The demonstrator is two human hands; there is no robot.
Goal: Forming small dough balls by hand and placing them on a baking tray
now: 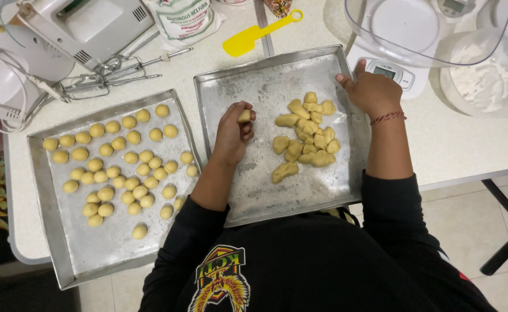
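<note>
My left hand [234, 133] is closed on a small piece of yellow dough [244, 116] above the right metal tray [248, 190]. A heap of rough dough pieces [306, 136] lies in the middle of that tray. My right hand [372, 89] rests on the tray's far right corner, fingers spread, holding nothing. A red thread band circles that wrist. The left metal tray [92, 248] carries several rolled dough balls [121, 159] in loose rows.
A white hand mixer [86, 26] with beaters lies at the back left beside a flour bag [185, 17]. A yellow spatula [257, 34], a kitchen scale [389, 72], a clear bowl [427, 29] and a floury bowl [482, 78] stand at the back.
</note>
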